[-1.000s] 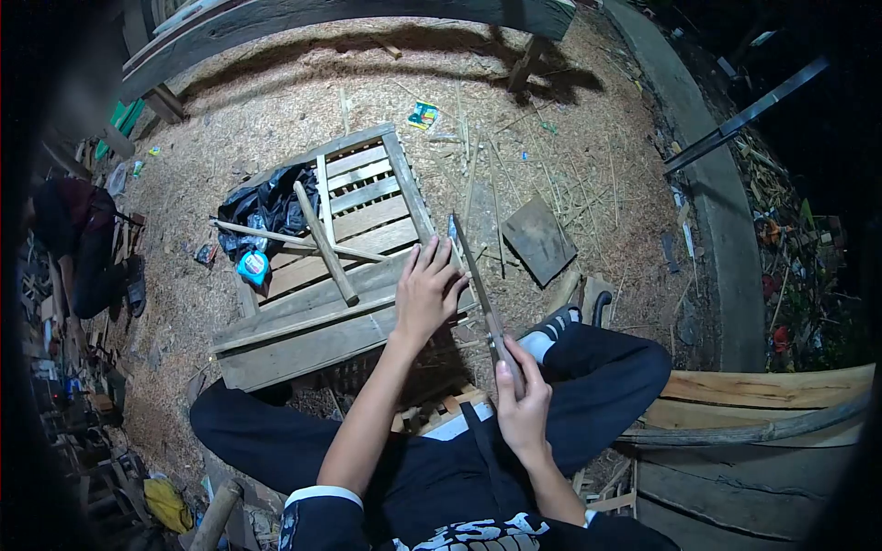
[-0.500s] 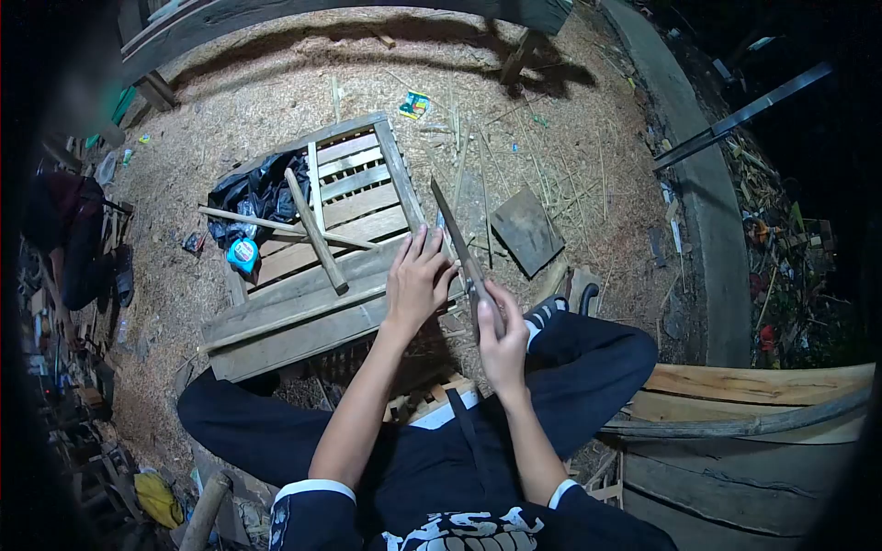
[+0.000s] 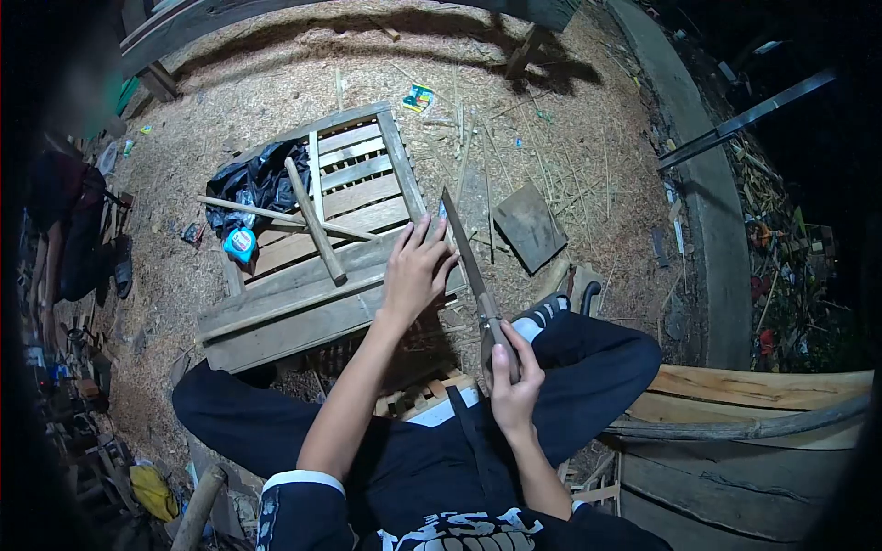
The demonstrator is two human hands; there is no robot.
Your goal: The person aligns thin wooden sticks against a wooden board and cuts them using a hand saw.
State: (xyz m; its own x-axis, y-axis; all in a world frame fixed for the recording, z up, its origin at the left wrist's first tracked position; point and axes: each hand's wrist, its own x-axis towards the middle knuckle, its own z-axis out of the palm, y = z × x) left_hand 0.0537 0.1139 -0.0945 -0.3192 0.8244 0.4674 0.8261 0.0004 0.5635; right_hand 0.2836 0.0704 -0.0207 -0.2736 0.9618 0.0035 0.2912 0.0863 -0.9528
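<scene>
At a low slatted table (image 3: 285, 332) on shaving-strewn ground (image 3: 276, 101), a person's right hand (image 3: 516, 378) grips a long-bladed tool (image 3: 467, 250), tip toward 11 o'clock; the left hand (image 3: 415, 278), fingers extended, is at the table's 4 o'clock side, its hold, if any, unclear. From there, crossed sticks (image 3: 314, 220) and a black bag (image 3: 262, 179) lie at 10 o'clock, a blue tape measure (image 3: 240, 243) at 9, a square board (image 3: 530, 228) at 2.
</scene>
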